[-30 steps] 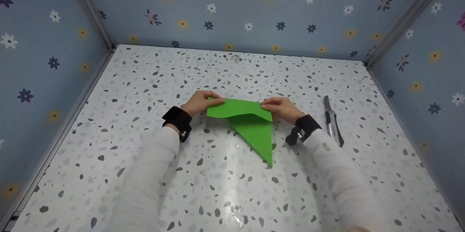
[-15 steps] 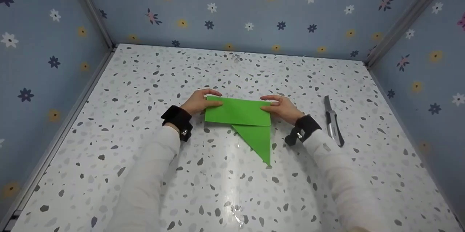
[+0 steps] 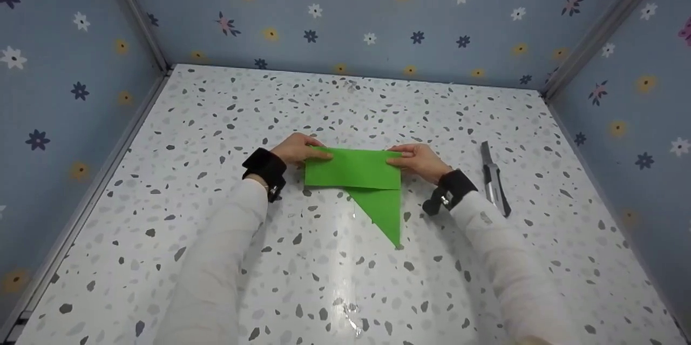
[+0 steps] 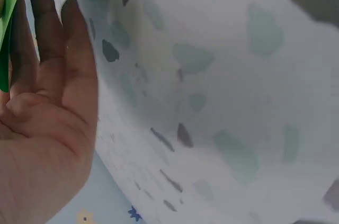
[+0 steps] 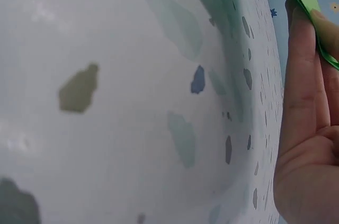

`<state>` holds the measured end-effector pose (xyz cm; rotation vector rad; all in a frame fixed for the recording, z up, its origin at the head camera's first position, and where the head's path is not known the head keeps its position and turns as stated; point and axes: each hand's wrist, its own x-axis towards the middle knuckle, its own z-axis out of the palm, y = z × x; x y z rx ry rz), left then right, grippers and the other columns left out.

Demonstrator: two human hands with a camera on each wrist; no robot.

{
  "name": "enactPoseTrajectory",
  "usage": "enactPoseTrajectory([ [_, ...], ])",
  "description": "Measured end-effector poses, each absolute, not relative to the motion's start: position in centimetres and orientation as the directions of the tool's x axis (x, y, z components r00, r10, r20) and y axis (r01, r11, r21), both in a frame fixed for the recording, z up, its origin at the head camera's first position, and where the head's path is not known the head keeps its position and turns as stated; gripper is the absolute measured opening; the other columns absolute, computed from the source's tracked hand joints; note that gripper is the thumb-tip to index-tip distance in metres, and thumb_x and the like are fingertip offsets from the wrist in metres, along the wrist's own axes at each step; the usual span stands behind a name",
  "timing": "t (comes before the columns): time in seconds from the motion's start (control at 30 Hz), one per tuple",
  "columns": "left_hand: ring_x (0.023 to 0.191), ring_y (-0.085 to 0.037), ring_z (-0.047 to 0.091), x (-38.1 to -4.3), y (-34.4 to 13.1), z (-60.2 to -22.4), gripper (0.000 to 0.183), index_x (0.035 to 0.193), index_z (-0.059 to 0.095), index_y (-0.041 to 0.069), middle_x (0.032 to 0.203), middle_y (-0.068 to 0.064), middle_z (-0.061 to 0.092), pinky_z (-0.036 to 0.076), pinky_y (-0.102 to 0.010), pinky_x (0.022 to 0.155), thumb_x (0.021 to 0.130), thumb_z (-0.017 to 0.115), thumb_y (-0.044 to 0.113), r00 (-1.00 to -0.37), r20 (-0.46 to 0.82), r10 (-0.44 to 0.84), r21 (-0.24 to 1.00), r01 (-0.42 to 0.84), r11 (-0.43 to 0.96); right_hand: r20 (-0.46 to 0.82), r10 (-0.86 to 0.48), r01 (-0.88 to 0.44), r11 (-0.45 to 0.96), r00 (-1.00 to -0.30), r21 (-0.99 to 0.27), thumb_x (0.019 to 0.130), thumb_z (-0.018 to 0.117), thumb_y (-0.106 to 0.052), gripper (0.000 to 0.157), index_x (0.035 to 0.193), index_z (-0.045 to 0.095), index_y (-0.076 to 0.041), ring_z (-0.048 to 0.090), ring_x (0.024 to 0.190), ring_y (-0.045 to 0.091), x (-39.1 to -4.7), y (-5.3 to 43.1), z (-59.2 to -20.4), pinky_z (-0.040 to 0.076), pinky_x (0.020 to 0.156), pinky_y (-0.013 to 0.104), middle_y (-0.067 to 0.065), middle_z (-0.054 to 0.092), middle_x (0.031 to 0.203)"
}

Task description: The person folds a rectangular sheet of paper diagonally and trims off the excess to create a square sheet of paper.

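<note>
A folded sheet of green paper (image 3: 353, 169) lies in the middle of the table in the head view. Its upper part is a folded-down rectangular flap, and below this a triangle points toward the person at the right. My left hand (image 3: 299, 150) pinches the flap's upper left corner, thumb on top and fingers behind. At the upper right corner my right hand (image 3: 421, 161) does the same. Both wrist views catch only a strip of the paper, at the upper left beside the left hand (image 4: 53, 86) and at the upper right by the right hand (image 5: 310, 123).
A utility knife (image 3: 494, 180) lies on the speckled white table (image 3: 324, 291), right of the right hand. Blue flowered panels (image 3: 345, 15) stand along the back and both sides. Each wrist carries a black strap (image 3: 265, 169).
The flap's front edge has come down from a raised, bowed shape to lie flat, nearer the person. The fingers lifted briefly off the top edge and now pinch it again.
</note>
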<state>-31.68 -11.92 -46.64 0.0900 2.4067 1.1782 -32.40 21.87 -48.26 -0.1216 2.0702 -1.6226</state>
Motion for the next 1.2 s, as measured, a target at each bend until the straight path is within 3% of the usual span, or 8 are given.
enactPoseTrajectory([
  [0.13, 0.098, -0.015, 0.055, -31.9, -11.4, -45.6, 0.053, 0.125, 0.073, 0.005, 0.128, -0.010, 0.070, 0.045, -0.024, 0.084, 0.091, 0.075, 0.045, -0.892, -0.367, 0.262, 0.675, -0.062, 0.735, -0.335, -0.359, 0.241, 0.281, -0.871, -0.929, 0.093, 0.073, -0.006, 0.050, 0.140, 0.057, 0.001, 0.077, 0.089, 0.005, -32.4, 21.6, -48.1, 0.062, 0.086, 0.022, -0.007, 0.081, 0.100],
  [0.37, 0.085, -0.011, 0.052, -32.3, -9.6, -44.7, 0.053, 0.121, 0.076, 0.007, 0.111, -0.002, 0.071, 0.042, -0.021, 0.074, 0.094, 0.068, 0.052, -0.874, -0.381, 0.302, 0.595, 0.018, 0.804, -0.316, -0.363, 0.229, 0.262, -0.876, -0.937, 0.094, 0.071, -0.001, 0.050, 0.140, 0.055, 0.008, 0.076, 0.082, 0.005, -32.3, 21.5, -48.1, 0.063, 0.079, 0.022, -0.013, 0.081, 0.089],
  [0.53, 0.069, -0.009, 0.041, -32.2, -7.8, -44.5, 0.047, 0.115, 0.079, 0.006, 0.077, 0.006, 0.056, 0.034, -0.021, 0.064, 0.099, 0.063, 0.047, -0.854, -0.345, 0.390, 0.610, 0.111, 0.784, -0.318, -0.368, 0.217, 0.289, -0.874, -0.932, 0.093, 0.072, -0.003, 0.049, 0.139, 0.056, 0.006, 0.076, 0.083, 0.004, -32.3, 21.2, -48.0, 0.063, 0.081, 0.022, -0.009, 0.082, 0.094],
  [0.67, 0.062, -0.006, 0.039, -32.2, -6.6, -44.6, 0.041, 0.110, 0.079, 0.002, 0.067, 0.012, 0.049, 0.032, -0.020, 0.061, 0.102, 0.062, 0.039, -0.847, -0.292, 0.444, 0.661, 0.157, 0.734, -0.313, -0.376, 0.203, 0.304, -0.872, -0.931, 0.093, 0.073, -0.004, 0.048, 0.138, 0.058, 0.005, 0.076, 0.086, 0.004, -32.3, 21.0, -47.9, 0.063, 0.083, 0.022, -0.001, 0.081, 0.104],
  [0.77, 0.061, -0.005, 0.041, -32.3, -5.9, -44.7, 0.037, 0.108, 0.079, 0.001, 0.068, 0.010, 0.055, 0.034, -0.019, 0.060, 0.101, 0.064, 0.034, -0.850, -0.251, 0.464, 0.698, 0.173, 0.695, -0.312, -0.378, 0.196, 0.315, -0.872, -0.929, 0.093, 0.074, -0.006, 0.048, 0.137, 0.059, 0.004, 0.076, 0.087, 0.005, -32.2, 20.9, -47.8, 0.063, 0.084, 0.023, 0.004, 0.079, 0.112],
  [0.9, 0.066, -0.005, 0.048, -32.4, -5.5, -45.0, 0.033, 0.110, 0.079, 0.002, 0.083, 0.002, 0.070, 0.039, -0.018, 0.063, 0.100, 0.067, 0.031, -0.868, -0.240, 0.434, 0.707, 0.150, 0.692, -0.317, -0.397, 0.189, 0.329, -0.861, -0.925, 0.093, 0.074, -0.009, 0.048, 0.137, 0.059, 0.003, 0.076, 0.089, 0.005, -32.2, 20.8, -47.7, 0.063, 0.087, 0.024, 0.007, 0.077, 0.118],
  [1.03, 0.071, -0.004, 0.053, -32.3, -5.6, -45.4, 0.032, 0.112, 0.079, 0.003, 0.103, -0.009, 0.078, 0.042, -0.016, 0.067, 0.098, 0.070, 0.031, -0.884, -0.237, 0.403, 0.709, 0.126, 0.694, -0.310, -0.427, 0.167, 0.340, -0.849, -0.925, 0.097, 0.071, -0.013, 0.042, 0.136, 0.061, 0.001, 0.076, 0.091, 0.005, -32.2, 20.9, -47.6, 0.063, 0.088, 0.025, 0.001, 0.080, 0.112],
  [1.2, 0.067, -0.002, 0.051, -32.0, -5.8, -45.4, 0.031, 0.111, 0.079, 0.002, 0.105, -0.014, 0.079, 0.041, -0.015, 0.065, 0.098, 0.071, 0.029, -0.886, -0.198, 0.419, 0.725, 0.155, 0.671, -0.302, -0.464, 0.152, 0.333, -0.833, -0.931, 0.104, 0.061, -0.020, 0.040, 0.136, 0.060, 0.003, 0.075, 0.090, 0.006, -32.3, 20.9, -47.7, 0.062, 0.087, 0.026, -0.012, 0.080, 0.100],
])
